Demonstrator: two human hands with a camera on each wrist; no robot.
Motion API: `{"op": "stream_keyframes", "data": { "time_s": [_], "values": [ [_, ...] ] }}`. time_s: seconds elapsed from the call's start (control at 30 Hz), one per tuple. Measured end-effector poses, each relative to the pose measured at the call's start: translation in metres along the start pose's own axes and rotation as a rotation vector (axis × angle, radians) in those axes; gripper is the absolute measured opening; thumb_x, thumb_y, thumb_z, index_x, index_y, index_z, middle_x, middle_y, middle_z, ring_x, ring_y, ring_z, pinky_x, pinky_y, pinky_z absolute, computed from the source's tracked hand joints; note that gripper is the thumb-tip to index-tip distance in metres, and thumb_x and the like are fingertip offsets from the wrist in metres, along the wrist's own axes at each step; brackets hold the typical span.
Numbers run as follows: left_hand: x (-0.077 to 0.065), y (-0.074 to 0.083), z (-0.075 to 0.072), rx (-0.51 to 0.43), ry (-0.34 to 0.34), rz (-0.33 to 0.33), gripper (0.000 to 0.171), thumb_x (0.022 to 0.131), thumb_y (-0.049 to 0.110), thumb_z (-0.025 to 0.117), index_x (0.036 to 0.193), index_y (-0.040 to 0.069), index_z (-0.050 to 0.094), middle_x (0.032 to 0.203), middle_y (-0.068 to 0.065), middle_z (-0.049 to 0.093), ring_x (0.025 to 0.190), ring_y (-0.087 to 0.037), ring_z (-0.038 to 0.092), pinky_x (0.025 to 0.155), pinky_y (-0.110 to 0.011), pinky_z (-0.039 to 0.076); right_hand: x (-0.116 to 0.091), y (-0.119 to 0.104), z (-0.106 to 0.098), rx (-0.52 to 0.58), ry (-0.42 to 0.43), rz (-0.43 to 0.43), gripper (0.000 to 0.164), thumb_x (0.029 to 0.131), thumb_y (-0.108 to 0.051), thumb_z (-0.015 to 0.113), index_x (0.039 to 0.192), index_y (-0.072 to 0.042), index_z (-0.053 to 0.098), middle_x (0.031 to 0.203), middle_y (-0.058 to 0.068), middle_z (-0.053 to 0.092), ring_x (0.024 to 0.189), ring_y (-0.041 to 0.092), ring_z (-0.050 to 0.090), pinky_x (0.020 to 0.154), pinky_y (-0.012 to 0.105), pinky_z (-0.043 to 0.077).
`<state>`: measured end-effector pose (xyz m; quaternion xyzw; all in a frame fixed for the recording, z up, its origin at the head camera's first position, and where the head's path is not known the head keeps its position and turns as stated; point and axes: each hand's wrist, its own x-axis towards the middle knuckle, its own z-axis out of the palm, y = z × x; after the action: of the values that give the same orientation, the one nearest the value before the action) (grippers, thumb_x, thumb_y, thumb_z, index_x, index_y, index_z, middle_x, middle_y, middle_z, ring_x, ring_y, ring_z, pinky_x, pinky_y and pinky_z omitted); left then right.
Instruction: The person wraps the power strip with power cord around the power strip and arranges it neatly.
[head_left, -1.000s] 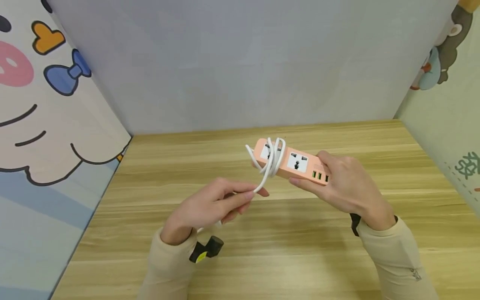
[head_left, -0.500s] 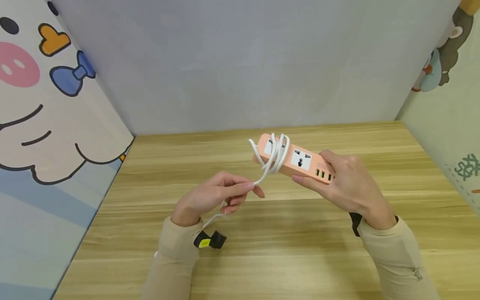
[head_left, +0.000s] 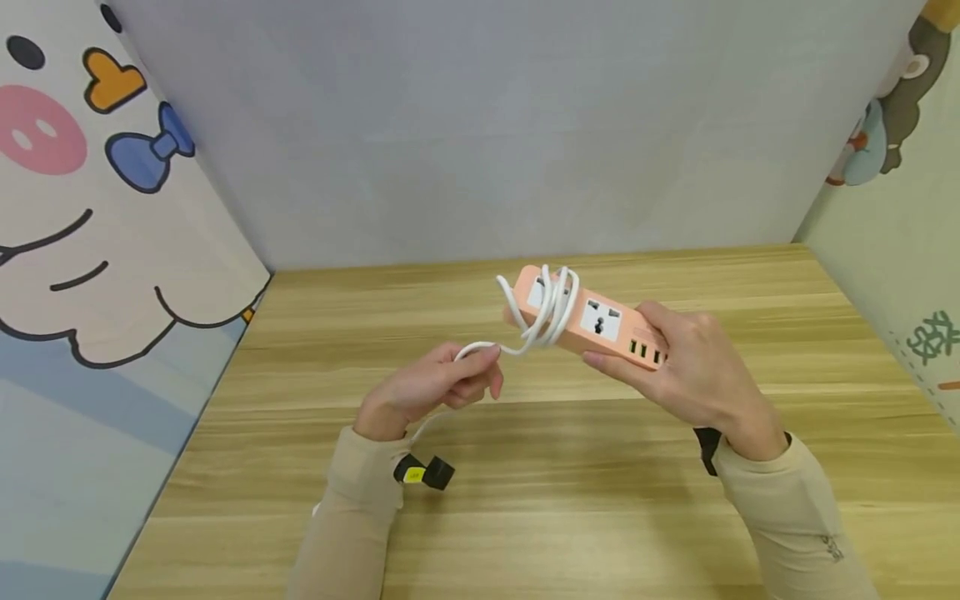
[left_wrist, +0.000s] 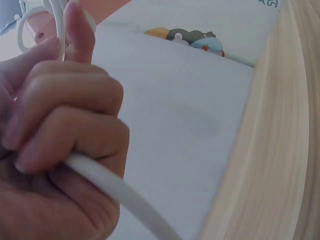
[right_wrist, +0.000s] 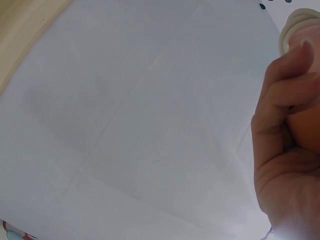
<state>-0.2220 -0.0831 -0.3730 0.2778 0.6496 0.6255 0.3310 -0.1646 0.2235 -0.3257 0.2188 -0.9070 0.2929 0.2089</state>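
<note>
Gripping the long peach-coloured plastic power strip (head_left: 576, 332) in my right hand (head_left: 693, 362), thumb along the near side, fingers around the end by the USB ports. Strip is up off the light wood-grain table (head_left: 570, 483), tilted, its other end up and to the left. Top face shows 2 white square socket panels and 3 small dark USB slots just beside my right hand. Smooth white round cable (head_left: 546, 336) is looped around the far end, lying across the farther panel; exact number of turns hard to tell.

Left hand (head_left: 442, 383) is narrow: curled fingers and thumb hold the cable, near the strip but apart from it. Left wrist view shows the cable leaving below those curled fingers; head view shows it running down to my beige left sleeve (head_left: 352, 500). Black strap block (head_left: 438, 473) with yellow label sits at that wrist. Right wrist view catches only part of the strip at its edge. Plain pale grey wall (head_left: 525, 133) behind, cartoon-printed white panel (head_left: 135, 250) left.
</note>
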Motion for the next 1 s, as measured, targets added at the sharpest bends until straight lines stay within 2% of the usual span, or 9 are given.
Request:
{"op": "stream_keyframes", "data": {
  "time_s": [0.2, 0.37, 0.43, 0.53, 0.7, 0.87, 1.0],
  "values": [
    [0.0022, 0.0023, 0.0017, -0.043, 0.138, -0.036, 0.032, 0.105, 0.024, 0.053, 0.075, 0.011, 0.053, 0.058, 0.006, 0.026, 0.053, -0.010, 0.021, 0.056, -0.023, 0.022, 0.0019, -0.0029, 0.0012, 0.018, 0.004, -0.043, 0.032, 0.075, -0.034, 0.088, 0.085, -0.016, 0.063, 0.059, -0.010, 0.049, 0.049, 0.002, 0.039, 0.046, 0.021, 0.032],
    [0.0031, 0.0024, 0.0025, -0.130, 0.204, -0.052, 0.021, 0.100, 0.018, 0.059, 0.080, 0.015, 0.062, 0.059, 0.008, 0.028, 0.051, -0.004, 0.024, 0.053, -0.021, 0.021, 0.0008, -0.0030, 0.0036, 0.039, 0.000, -0.074, 0.031, 0.075, -0.030, 0.089, 0.094, -0.016, 0.070, 0.063, -0.012, 0.054, 0.051, 0.002, 0.042, 0.048, 0.020, 0.033],
    [0.0035, 0.0022, 0.0026, -0.175, 0.220, -0.056, 0.021, 0.101, 0.015, 0.058, 0.080, 0.016, 0.063, 0.058, 0.010, 0.029, 0.049, -0.003, 0.025, 0.052, -0.021, 0.020, -0.0002, -0.0026, 0.0042, 0.051, -0.004, -0.083, 0.033, 0.074, -0.029, 0.090, 0.099, -0.016, 0.072, 0.065, -0.012, 0.057, 0.052, 0.002, 0.043, 0.049, 0.019, 0.034],
    [0.0042, 0.0016, 0.0014, -0.210, 0.242, -0.063, 0.025, 0.102, 0.014, 0.056, 0.078, 0.016, 0.063, 0.056, 0.010, 0.030, 0.048, -0.003, 0.025, 0.050, -0.021, 0.019, -0.0007, -0.0024, 0.0048, 0.073, -0.014, -0.106, 0.032, 0.073, -0.027, 0.090, 0.098, -0.016, 0.072, 0.065, -0.013, 0.057, 0.051, 0.001, 0.043, 0.048, 0.019, 0.034],
    [0.0031, 0.0027, -0.0008, -0.166, 0.276, -0.068, 0.031, 0.101, 0.014, 0.056, 0.070, 0.016, 0.059, 0.054, 0.009, 0.030, 0.047, -0.004, 0.024, 0.049, -0.021, 0.020, -0.0016, -0.0039, 0.0044, 0.120, -0.055, -0.139, 0.030, 0.074, -0.025, 0.090, 0.094, -0.018, 0.068, 0.062, -0.014, 0.053, 0.049, -0.001, 0.042, 0.046, 0.017, 0.033],
    [0.0006, 0.0024, -0.0025, -0.109, 0.289, -0.059, 0.030, 0.098, 0.012, 0.058, 0.068, 0.016, 0.059, 0.054, 0.008, 0.030, 0.048, -0.005, 0.024, 0.050, -0.022, 0.021, -0.0035, -0.0066, 0.0028, 0.150, -0.098, -0.142, 0.029, 0.075, -0.025, 0.090, 0.090, -0.021, 0.065, 0.061, -0.015, 0.050, 0.049, -0.002, 0.040, 0.046, 0.016, 0.033],
    [-0.0012, 0.0002, -0.0051, -0.018, 0.315, -0.062, 0.033, 0.096, 0.015, 0.061, 0.064, 0.016, 0.054, 0.052, 0.008, 0.030, 0.048, -0.007, 0.023, 0.052, -0.025, 0.021, -0.0045, -0.0081, 0.0030, 0.142, -0.109, -0.145, 0.029, 0.075, -0.028, 0.089, 0.086, -0.020, 0.064, 0.060, -0.014, 0.048, 0.049, -0.003, 0.039, 0.046, 0.016, 0.033]
  ]
}}
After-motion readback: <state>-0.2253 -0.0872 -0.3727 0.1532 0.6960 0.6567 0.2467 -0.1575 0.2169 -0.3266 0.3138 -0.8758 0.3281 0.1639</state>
